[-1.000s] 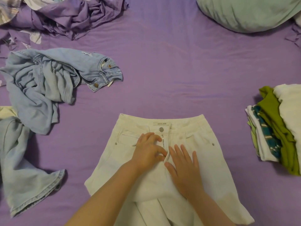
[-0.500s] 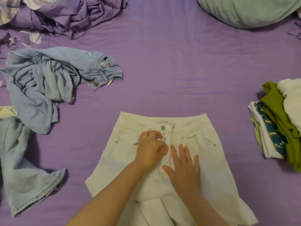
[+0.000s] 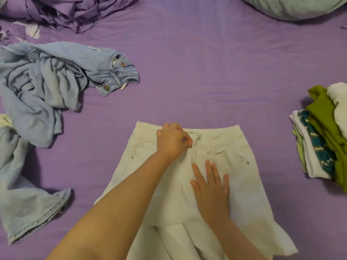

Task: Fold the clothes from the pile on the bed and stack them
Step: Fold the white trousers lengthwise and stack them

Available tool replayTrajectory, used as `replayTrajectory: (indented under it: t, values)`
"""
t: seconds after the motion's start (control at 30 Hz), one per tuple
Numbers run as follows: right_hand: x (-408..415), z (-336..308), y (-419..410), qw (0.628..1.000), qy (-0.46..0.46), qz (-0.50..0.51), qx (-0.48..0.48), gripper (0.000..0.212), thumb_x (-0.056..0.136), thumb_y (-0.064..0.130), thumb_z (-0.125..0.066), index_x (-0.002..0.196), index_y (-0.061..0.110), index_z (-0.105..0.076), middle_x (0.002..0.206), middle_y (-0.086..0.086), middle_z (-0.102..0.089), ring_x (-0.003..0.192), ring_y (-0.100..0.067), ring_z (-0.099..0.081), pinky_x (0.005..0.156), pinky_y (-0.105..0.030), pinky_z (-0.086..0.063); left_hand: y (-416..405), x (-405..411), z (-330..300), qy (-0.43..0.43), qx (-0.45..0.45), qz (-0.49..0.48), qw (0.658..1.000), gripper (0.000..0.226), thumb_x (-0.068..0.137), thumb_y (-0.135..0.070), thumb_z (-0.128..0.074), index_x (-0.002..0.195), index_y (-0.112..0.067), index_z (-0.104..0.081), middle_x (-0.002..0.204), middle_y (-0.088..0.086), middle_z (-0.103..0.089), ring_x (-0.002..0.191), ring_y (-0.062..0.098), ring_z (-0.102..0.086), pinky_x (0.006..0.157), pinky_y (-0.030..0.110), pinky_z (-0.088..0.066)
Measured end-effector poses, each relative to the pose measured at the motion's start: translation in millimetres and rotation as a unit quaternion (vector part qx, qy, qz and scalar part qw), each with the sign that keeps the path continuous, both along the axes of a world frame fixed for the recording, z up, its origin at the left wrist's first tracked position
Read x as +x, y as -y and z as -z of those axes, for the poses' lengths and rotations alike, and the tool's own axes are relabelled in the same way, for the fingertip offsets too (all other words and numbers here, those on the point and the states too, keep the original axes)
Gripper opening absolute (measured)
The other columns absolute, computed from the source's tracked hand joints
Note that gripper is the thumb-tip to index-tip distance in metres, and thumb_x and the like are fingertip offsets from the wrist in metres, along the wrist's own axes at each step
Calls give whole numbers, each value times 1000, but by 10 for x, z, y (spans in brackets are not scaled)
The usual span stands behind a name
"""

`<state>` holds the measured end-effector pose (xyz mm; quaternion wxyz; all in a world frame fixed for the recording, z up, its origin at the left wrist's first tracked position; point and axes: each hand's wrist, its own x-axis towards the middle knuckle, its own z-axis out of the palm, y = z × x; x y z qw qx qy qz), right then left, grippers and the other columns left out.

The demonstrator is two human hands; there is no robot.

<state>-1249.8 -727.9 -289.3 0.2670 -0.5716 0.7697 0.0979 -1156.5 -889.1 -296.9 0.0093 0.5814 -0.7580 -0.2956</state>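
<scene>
Two hands: the left hand and the right hand. One pair of white trousers. One pair of blue jeans. One stack of folded clothes. One green pillow. One crumpled purple sheet.

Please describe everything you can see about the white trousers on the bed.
The white trousers lie flat, front side up, on the purple sheet, waistband away from the person. The cloth looks like stiff cotton or denim. A label is inside the waistband, small metal rivets mark the pockets, and the legs run out of the bottom edge. The left hand pinches the fly just below the waistband; what it pinches is hidden. The right hand presses flat on the cloth below the fly.
</scene>
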Motion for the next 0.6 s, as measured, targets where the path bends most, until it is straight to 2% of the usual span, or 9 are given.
replayTrajectory:
  t: [0.2, 0.27, 0.37, 0.47, 0.53, 0.6]
  values:
    - [-12, 38, 40, 1000, -6, -1, 26, 64, 99, 45, 2, 135, 34, -50, 138, -10, -53, 127, -27, -50, 101, -56, -38, -32, 19, 107, -10, -21, -7, 1000, 10, 84, -31, -69, 92, -32, -75, 100, -12, -48, 104, 16, -42, 84, 27, -21]
    - [-11, 6, 57, 1000, -6, -8, 24, 63, 100, 46, -2, 132, 34, -54, 135, -10, -56, 125, -27, -53, 99, -56, -40, -54, 19, 101, -2, -34, 3, 999, 12, 86, -32, -66, 94, -32, -73, 105, -11, -50, 107, 16, -42, 86, 28, -21]
    - [-88, -83, 112, 999, 11, -30, -36, 46, 89, 46, -33, 118, 34, -66, 121, -10, -65, 110, -28, -63, 92, -55, -46, -70, 33, 66, 27, -53, 35, 998, 23, 85, -38, -63, 108, -31, -63, 113, -8, -52, 111, 17, -45, 94, 32, -25]
    - [-281, -74, 265, 985, 49, -13, -165, 18, 85, 28, -64, 101, 29, -73, 107, -4, -67, 99, -29, -64, 88, -47, -47, -13, 103, 21, 55, -37, 49, 997, 48, 81, -49, -64, 122, -27, -50, 119, -6, -53, 116, 18, -45, 95, 34, -27]
    - [-378, -70, 445, 983, 80, -9, -163, 24, 90, 20, -61, 112, 26, -67, 121, -1, -61, 113, -26, -55, 93, -42, -40, 36, 139, 0, 81, -35, 75, 993, 50, 82, -53, -62, 123, -28, -51, 119, -5, -53, 115, 18, -45, 94, 34, -28]
    - [-430, -21, 657, 981, 99, -29, -162, 38, 97, 23, -48, 135, 27, -49, 145, 4, -41, 132, -20, -36, 103, -35, -30, 95, 157, -19, 84, -24, 82, 993, 45, 84, -54, -60, 120, -28, -55, 115, -4, -54, 113, 19, -45, 92, 32, -29]
